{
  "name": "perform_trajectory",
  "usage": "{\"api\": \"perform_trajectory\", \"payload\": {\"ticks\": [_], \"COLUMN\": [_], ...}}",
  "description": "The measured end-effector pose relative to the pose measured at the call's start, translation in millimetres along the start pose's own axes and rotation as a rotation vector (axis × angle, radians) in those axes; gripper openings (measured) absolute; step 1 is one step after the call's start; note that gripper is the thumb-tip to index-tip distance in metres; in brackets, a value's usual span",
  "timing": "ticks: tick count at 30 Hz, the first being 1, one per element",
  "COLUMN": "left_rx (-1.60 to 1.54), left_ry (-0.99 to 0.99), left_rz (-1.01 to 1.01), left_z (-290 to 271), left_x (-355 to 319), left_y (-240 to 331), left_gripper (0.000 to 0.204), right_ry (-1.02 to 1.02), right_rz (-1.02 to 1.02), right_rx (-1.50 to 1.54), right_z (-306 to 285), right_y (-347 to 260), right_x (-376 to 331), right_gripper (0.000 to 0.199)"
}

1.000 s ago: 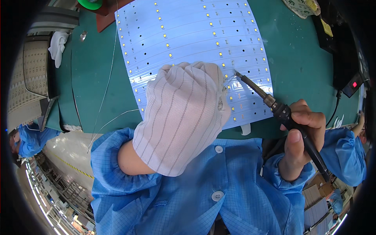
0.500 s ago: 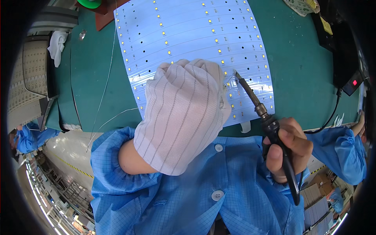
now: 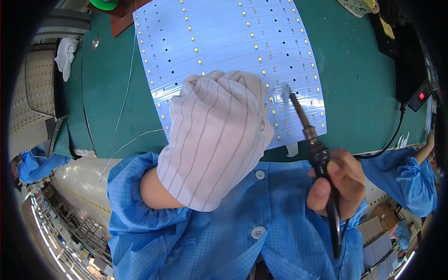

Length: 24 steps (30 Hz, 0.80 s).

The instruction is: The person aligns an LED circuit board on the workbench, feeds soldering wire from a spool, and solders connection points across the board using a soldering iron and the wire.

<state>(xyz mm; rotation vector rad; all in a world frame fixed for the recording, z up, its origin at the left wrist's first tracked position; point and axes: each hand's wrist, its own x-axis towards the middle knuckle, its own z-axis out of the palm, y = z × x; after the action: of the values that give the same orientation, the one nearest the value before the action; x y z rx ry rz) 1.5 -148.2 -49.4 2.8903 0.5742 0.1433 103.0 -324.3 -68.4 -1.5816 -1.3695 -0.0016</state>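
Observation:
My left hand [image 3: 217, 140], in a white striped glove, is closed over the lower middle of a white LED board [image 3: 224, 46] with rows of small yellow LEDs. Thin solder wire [image 3: 135, 137] runs in under the glove from the left, and a fine end shows at the fist's right side; the fingertips are hidden. My bare right hand [image 3: 339, 184] grips a black soldering iron [image 3: 318, 154] by its handle. The iron points up and left, its dark tip over the board's lower right, right of my fist. A pale wisp shows at the tip.
The board lies on a green-topped table [image 3: 354, 93]. A green spool [image 3: 105, 3] on a reddish-brown stand is at the far left, and a white cloth [image 3: 66, 58] hangs at left. A black box with a red light [image 3: 422, 95] and a cable sit at right, near another person's blue sleeve [image 3: 399, 182].
The soldering iron's tip has moved slightly right, away from my left fist, while its handle has swung left and down with my right hand. My left hand stays nearly in place.

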Motion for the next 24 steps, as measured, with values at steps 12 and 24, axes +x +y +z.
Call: {"api": "perform_trajectory", "payload": {"ticks": [12,24], "left_rx": [-0.17,-0.054], "left_ry": [-0.002,0.002], "left_rz": [0.043,0.028], "left_z": [-8.3,-1.4], "left_x": [-10.3,-5.8], "left_y": [-3.9,4.0], "left_gripper": [0.025,0.024], "right_ry": [0.105,0.03], "right_rz": [0.337,0.292], "right_rx": [0.244,0.367], "right_z": [-21.0,-22.7], "right_y": [5.9,15.5], "right_x": [1.4,-2.3], "right_gripper": [0.032,0.027]}}
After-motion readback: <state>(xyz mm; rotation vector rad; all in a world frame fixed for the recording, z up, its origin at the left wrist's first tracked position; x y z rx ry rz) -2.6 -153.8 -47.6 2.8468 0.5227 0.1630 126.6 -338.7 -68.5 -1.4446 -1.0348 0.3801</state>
